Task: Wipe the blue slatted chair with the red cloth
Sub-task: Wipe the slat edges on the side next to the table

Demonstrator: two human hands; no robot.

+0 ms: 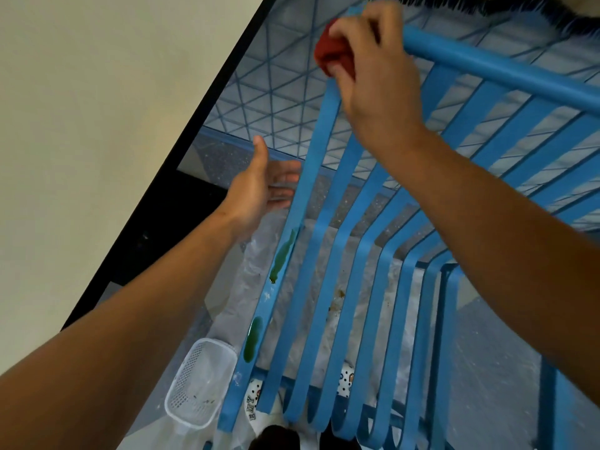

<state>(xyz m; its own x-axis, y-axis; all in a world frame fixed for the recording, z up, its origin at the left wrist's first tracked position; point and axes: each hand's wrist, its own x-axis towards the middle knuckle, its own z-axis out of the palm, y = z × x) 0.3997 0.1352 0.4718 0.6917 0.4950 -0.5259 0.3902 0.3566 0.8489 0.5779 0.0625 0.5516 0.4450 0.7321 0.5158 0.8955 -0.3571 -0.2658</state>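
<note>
The blue slatted chair (341, 241) fills the middle and right of the view, seen from above. My right hand (376, 76) grips the bunched red cloth (334, 53) and presses it on the top left corner of the backrest, where the outer slat meets the top rail. My left hand (259, 190) is held out open with the thumb up, just left of the outer slat, fingertips close to it. Two green smears (282, 254) lie on that outer slat, lower down on the seat.
A white plastic mesh basket (201, 381) stands on the floor at the chair's front left. Clear plastic sheeting (246, 277) lies under the chair. A cream wall with a black skirting strip (181, 177) runs along the left. A dark fringed rug (487, 3) lies at the top.
</note>
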